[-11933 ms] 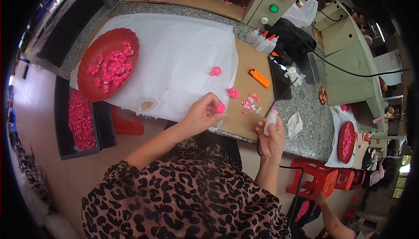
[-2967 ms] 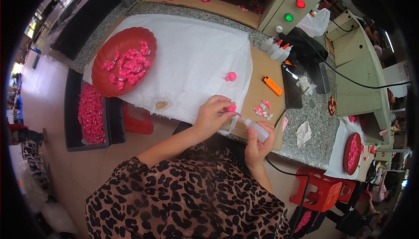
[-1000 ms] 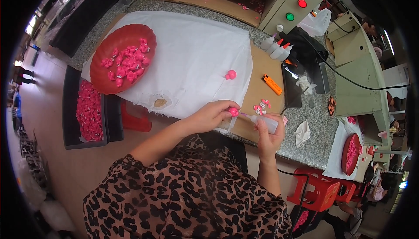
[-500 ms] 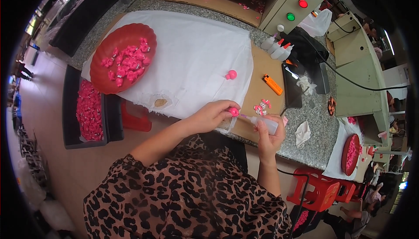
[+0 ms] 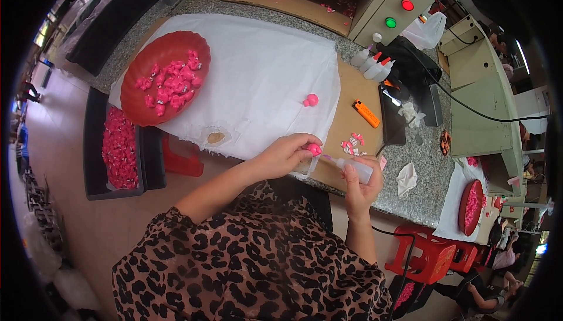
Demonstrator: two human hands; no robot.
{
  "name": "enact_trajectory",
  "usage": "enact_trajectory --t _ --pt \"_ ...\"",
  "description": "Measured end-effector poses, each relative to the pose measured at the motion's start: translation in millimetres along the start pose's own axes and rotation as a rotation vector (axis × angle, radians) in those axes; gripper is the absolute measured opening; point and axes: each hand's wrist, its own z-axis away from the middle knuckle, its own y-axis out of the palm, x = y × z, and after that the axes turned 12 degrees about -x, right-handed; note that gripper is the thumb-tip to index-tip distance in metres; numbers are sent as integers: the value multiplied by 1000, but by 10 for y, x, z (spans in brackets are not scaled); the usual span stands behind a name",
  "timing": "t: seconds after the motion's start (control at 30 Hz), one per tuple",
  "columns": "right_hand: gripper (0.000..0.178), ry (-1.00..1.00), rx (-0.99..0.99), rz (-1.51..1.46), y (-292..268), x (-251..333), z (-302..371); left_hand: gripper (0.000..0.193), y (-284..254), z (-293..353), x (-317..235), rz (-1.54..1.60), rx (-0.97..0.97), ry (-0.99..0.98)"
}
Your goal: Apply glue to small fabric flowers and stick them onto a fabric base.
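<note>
Between the fingertips of my left hand (image 5: 288, 152) is a small round pink plastic piece (image 5: 315, 149), held over the near right edge of the white sheet. My right hand (image 5: 363, 181) is closed round a translucent squeeze bottle (image 5: 359, 170), whose thin nozzle points left at the pink piece. Whether its tip touches the piece I cannot tell. A second pink piece (image 5: 311, 100) lies farther back on the sheet. Several small pink and white parts (image 5: 352, 143) are scattered on brown cardboard just beyond my right hand.
A red scalloped bowl (image 5: 132, 101) of pink pieces stands at the left of the white sheet (image 5: 258, 57). An orange utility knife (image 5: 367, 114) and white bottles with red caps (image 5: 377, 67) lie to the right. Below the table's left edge is a dark bin (image 5: 94, 168).
My right hand and the bottle have shifted very slightly, and the nozzle tip stands a little lower. My left hand stays almost in place. In the far right background a person has moved.
</note>
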Motion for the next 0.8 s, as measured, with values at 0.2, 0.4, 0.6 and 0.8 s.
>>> enact_trajectory --t 0.2,0.4,0.6,0.8 --pt "15 -69 7 68 -14 -24 14 21 -3 -8 42 -2 11 2" --pt "15 -85 -14 48 10 -43 45 19 4 -5 43 50 7 -41" --pt "15 -8 -28 -16 43 -12 75 18 12 0 51 75 5 -69" --pt "14 35 -52 -59 86 40 96 19 9 2 110 204 1 -50"
